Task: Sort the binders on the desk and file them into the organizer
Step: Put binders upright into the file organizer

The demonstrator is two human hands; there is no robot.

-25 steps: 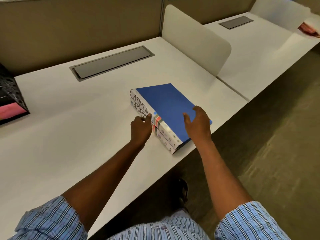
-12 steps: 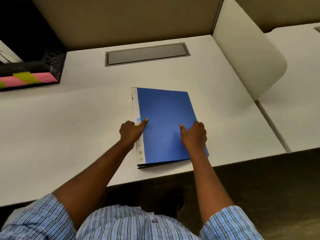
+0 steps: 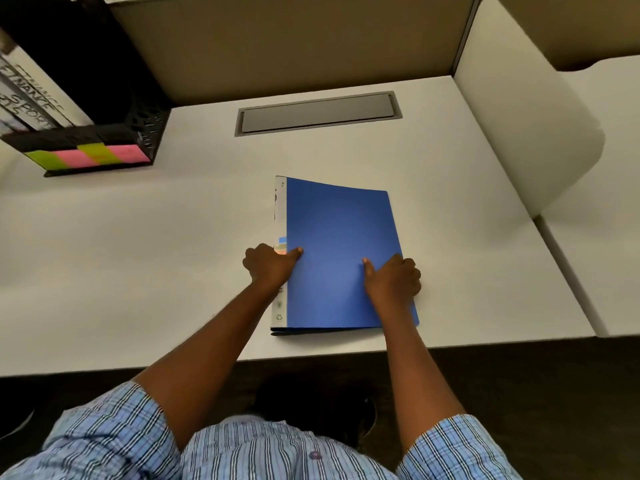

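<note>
both hands gripped the blue binder (image 3: 341, 254) on the surface (image 3: 173, 254), left hand (image 3: 270, 266) at its spine, right hand (image 3: 393, 280) at its opposite edge.

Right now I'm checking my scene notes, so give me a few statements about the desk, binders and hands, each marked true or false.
1. Both hands touch the blue binder. True: the left hand is at its spine edge, the right hand at its right edge.
2. The binder stands upright in the organizer. False: it lies flat on the desk, near the front edge.
3. The organizer sits at the desk's far left. True.
4. The organizer is empty. False: binders with handwritten spines stand in it.
5. The sticky notes on the organizer's front are blue. False: they are pink and yellow-green.
</note>
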